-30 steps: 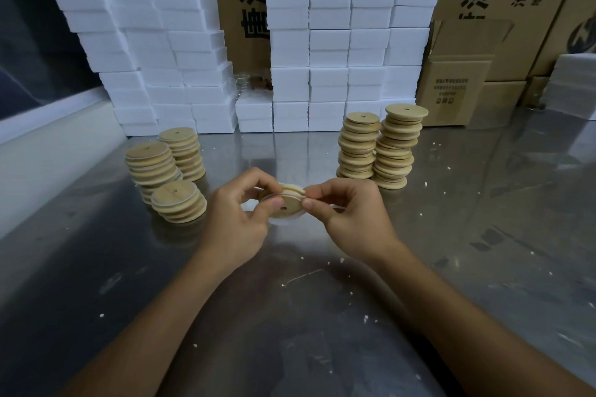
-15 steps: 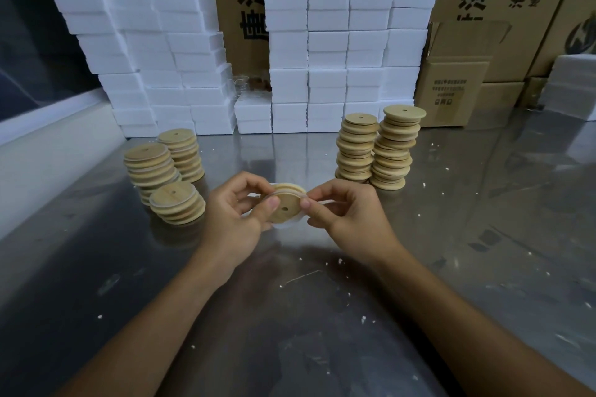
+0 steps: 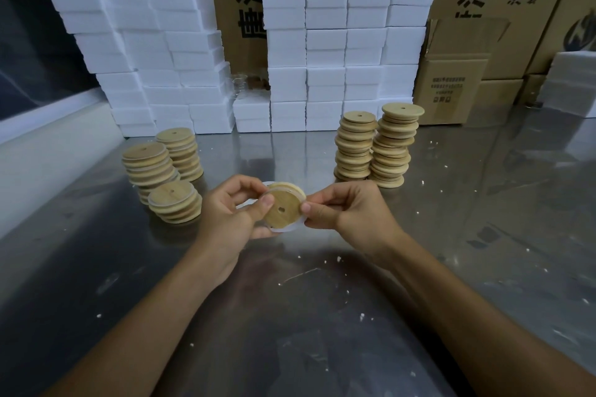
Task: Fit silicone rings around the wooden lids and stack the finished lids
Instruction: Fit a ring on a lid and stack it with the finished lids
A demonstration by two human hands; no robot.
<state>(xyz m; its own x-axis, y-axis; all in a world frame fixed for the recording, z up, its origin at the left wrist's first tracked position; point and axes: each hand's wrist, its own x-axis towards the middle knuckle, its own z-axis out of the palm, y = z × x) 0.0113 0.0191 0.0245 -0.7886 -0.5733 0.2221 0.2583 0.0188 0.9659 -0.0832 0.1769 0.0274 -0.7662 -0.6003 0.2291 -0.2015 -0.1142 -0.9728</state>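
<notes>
Forearms reach in from the near edge of the table [image 3: 483, 235], a dull steel top flecked with white crumbs. Above its middle both hands hold one lid [image 3: 283, 210] up off the surface. The left hand [image 3: 230, 213] curls round its left rim, thumb laid on the face. The right hand [image 3: 351, 211] pinches the right rim between thumb and forefinger.

The lid is a pale wooden disc tilted toward the camera, with a small hole near its centre. A translucent whitish ring [image 3: 283, 228] runs round it: it shows below the lower rim and loops out behind the upper left rim, by the left fingers. Whether it sits fully seated on the edge cannot be told.

Farther back on the left stand three stacks of lids: a low stack [image 3: 174, 206] nearest, a taller one [image 3: 146, 167] just behind it and touching it, and a third [image 3: 182, 155] beyond. Pale ring edges show on the nearest two.

On the right, toward the far edge, two taller stacks stand side by side, touching: one [image 3: 354, 145] a little shorter, one [image 3: 395, 145] higher and leaning unevenly.

Along the far edge rise walls of white foam blocks [image 3: 325, 42], stepped on the left. Behind them stand brown cartons [image 3: 451, 87] with black print.
</notes>
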